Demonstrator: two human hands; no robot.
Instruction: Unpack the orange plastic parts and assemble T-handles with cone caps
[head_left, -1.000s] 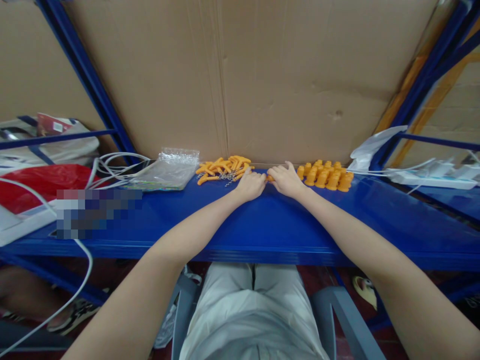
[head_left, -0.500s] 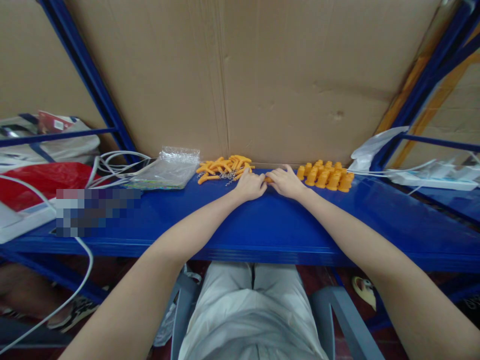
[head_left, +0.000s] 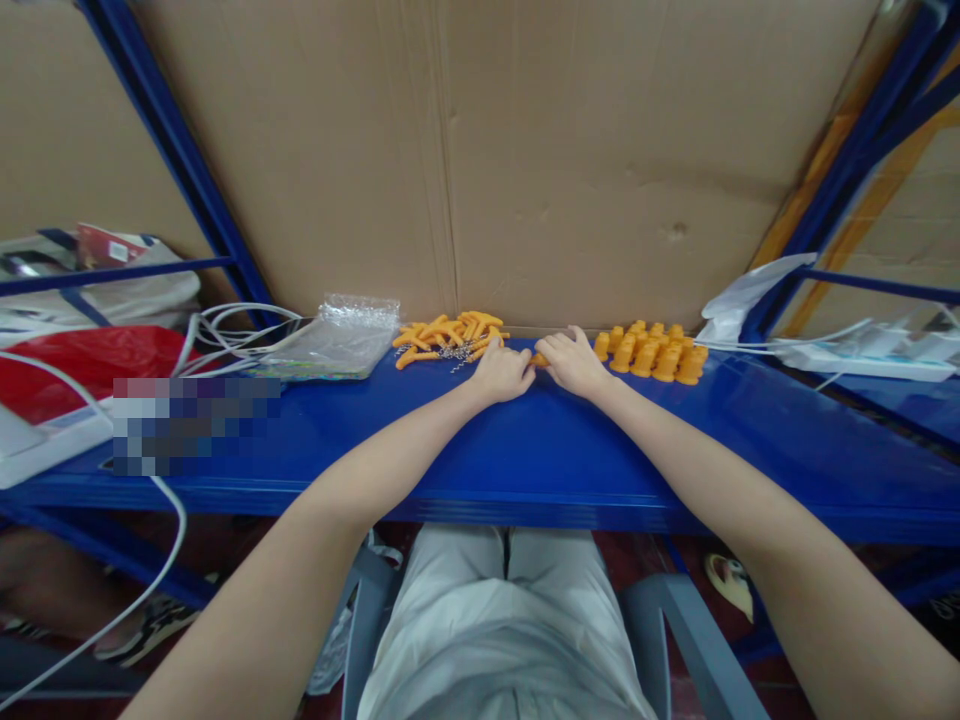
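Note:
Between my fingertips is a small orange plastic piece (head_left: pixel 538 360), mostly covered by the hands. My left hand (head_left: pixel 504 374) is closed at its left end. My right hand (head_left: pixel 574 362) grips it from the right, fingers curled over. Left of my left hand lies a loose pile of orange curved plastic pieces (head_left: pixel 431 335), with small silvery metal bits (head_left: pixel 456 352) in front of and among them. Upright orange peg-shaped pieces (head_left: pixel 656 352) stand in rows to the right of my right hand.
The blue tabletop (head_left: pixel 540 450) runs along a cardboard wall (head_left: pixel 562 170). At left are a clear plastic bag (head_left: pixel 345 335), white cables (head_left: pixel 240 330) and a red bag (head_left: pixel 112 360). A white power strip (head_left: pixel 862 358) lies at right. Blue posts (head_left: pixel 176 140) frame both sides.
My right hand's fingers have shifted slightly over the orange piece, so a little more of it shows. Everything else looks the same.

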